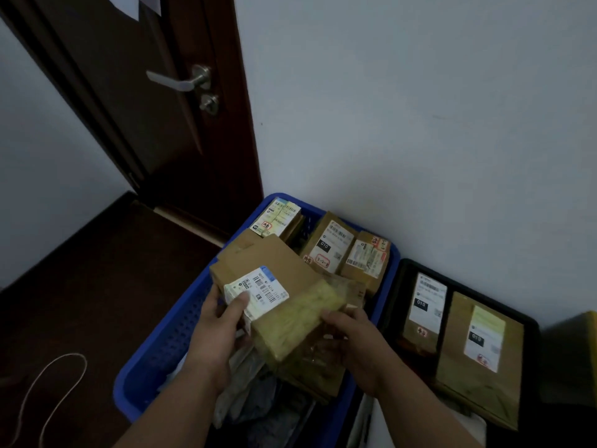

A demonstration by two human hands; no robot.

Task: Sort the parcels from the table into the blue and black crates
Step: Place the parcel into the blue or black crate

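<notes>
A dark brown door (135, 92) with a metal lever handle (181, 79) stands beside the pale wall (420, 108). Below, on the dark floor (80, 286), a blue crate (168, 337) holds cardboard parcels; a black crate (397, 286) just to its right holds two more, each with a white label bearing a black patch reading "010". Over the blue crate, a brown parcel (274, 263) with a barcoded white label is gripped by the left hand (216, 331), thumb pressed on the label, while the right hand (352, 341) curls round its yellowish taped end. The label's small print is unreadable. A thin cord (55, 383) loops on the floor.
</notes>
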